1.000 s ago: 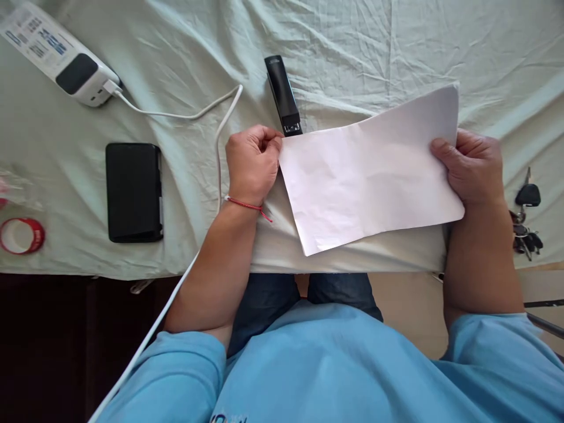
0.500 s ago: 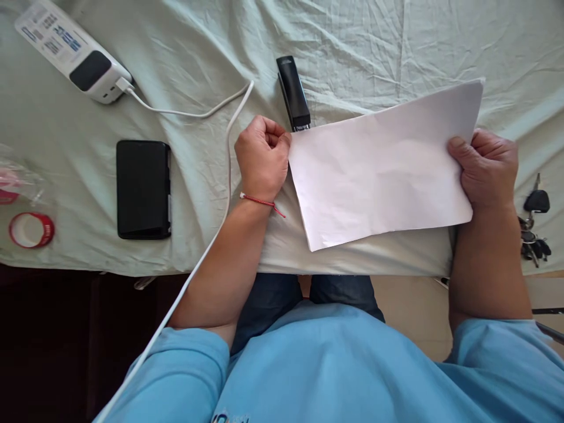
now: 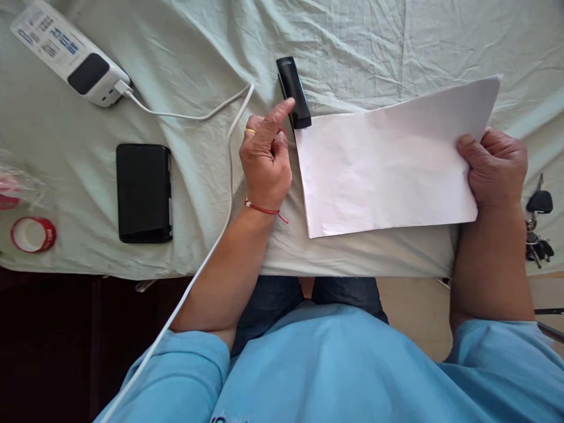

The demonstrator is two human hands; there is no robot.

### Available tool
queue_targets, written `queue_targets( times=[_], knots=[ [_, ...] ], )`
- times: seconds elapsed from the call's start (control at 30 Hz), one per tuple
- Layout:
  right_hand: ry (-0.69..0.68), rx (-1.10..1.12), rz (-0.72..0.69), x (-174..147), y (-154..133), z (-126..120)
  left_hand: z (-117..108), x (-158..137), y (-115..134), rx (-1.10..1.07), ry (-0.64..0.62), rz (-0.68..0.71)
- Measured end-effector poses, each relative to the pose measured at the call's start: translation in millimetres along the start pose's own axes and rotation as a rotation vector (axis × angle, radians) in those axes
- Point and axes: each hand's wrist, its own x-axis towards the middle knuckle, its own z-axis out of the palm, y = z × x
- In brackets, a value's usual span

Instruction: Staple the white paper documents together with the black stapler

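Observation:
A stack of white paper sheets (image 3: 388, 170) is held level over the cloth, its far right corner raised. My right hand (image 3: 497, 167) grips the right edge, thumb on top and fingers underneath. The top left corner of the sheets meets the front end of a black stapler (image 3: 294, 91); the stapler's head covers that corner. My left hand (image 3: 268, 155), with a ring and a red string bracelet, is off the paper. Its index finger stretches toward the stapler's side while the other fingers are curled; whether the fingertip touches is unclear. Nothing shows in this hand.
A white power bank (image 3: 70, 53) lies at the upper left, its white cable (image 3: 229, 170) running past my left forearm. A black phone (image 3: 144, 192), a red tape roll (image 3: 33, 234) and a plastic wrapper (image 3: 17, 182) are at left. Keys (image 3: 538, 220) lie at right.
My left hand has let go of the paper's corner and extended its index finger toward the stapler. The sheets have shifted slightly up and right, their corner now under the stapler's head.

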Motion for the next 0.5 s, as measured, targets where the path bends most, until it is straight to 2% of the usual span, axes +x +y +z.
queue_targets(
  times=[0.13, 0.5],
  knots=[
    [-0.002, 0.014, -0.004, 0.5, 2.7, -1.2, 1.3, 2.1, 3.7, 0.051, 0.062, 0.061],
    [-0.012, -0.012, -0.004, 2.2, 4.8, -3.7, -2.6, 2.3, -3.3, 0.030, 0.031, 0.045]
  ],
)
